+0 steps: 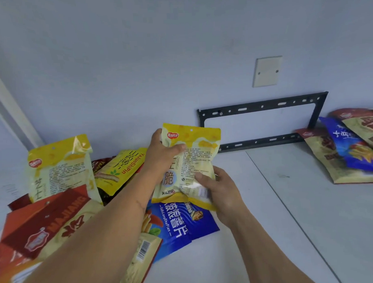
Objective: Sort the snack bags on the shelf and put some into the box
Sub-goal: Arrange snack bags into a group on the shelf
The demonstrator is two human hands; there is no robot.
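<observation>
Both of my hands hold one yellow-and-white snack bag (194, 160) upright above the white shelf (258, 213). My left hand (162, 155) grips its upper left edge, and my right hand (219, 186) grips its lower right corner. A matching yellow bag (57, 169) leans at the left on a heap of bags. In that heap are a yellow-green bag (121, 169), a red bag marked MAJIANG (46, 222) and a blue chip bag (180, 228) that lies flat under the held one. No box is in view.
At the far right of the shelf lies a second pile: tan-and-red bags (330, 157) with a blue bag (350, 146) between them. A black metal bracket (262, 107) and a blank wall plate (266, 71) are fixed to the back wall. A seam runs across the shelf.
</observation>
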